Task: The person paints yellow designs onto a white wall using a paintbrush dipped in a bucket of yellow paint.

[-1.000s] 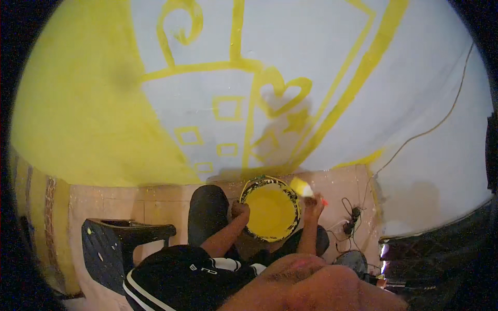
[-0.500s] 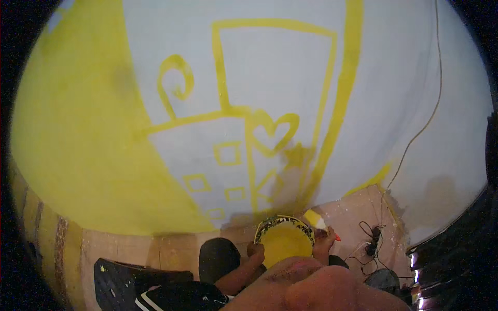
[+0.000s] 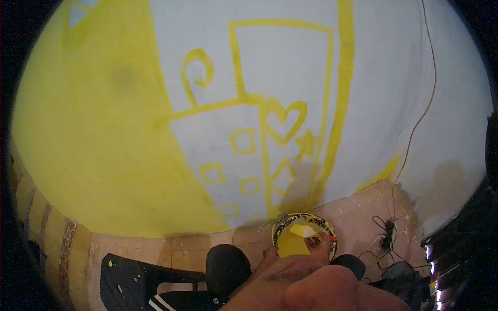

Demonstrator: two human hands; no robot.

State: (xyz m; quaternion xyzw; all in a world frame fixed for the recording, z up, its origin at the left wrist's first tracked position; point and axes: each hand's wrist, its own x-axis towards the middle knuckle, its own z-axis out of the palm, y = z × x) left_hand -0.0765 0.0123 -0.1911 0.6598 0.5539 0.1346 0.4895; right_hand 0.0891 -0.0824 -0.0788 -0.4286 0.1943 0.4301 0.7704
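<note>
Low in the view a bucket (image 3: 290,246) of yellow paint stands on the floor by the wall, its rim streaked dark and yellow. My left hand (image 3: 269,254) grips its left side, partly hidden by my body. My right hand (image 3: 319,243) holds a paintbrush (image 3: 302,230) with a red-tipped handle; its pale, yellow-coated head is over the paint inside the rim. Above, the white wall (image 3: 280,57) bears yellow outlines: blocks, small squares, a curl, a heart and a star, beside a solid yellow area.
A black paint-spotted plastic stool or chair (image 3: 124,282) stands at my lower left. Tangled cables with a dark plug strip (image 3: 385,240) lie on the floor to my right, and a wire runs up the wall. A dark glossy object fills the lower right edge.
The brush has moved left from outside the bucket's right rim to over the paint. The view has shifted, showing more of the wall above, with the bucket lower in the picture.
</note>
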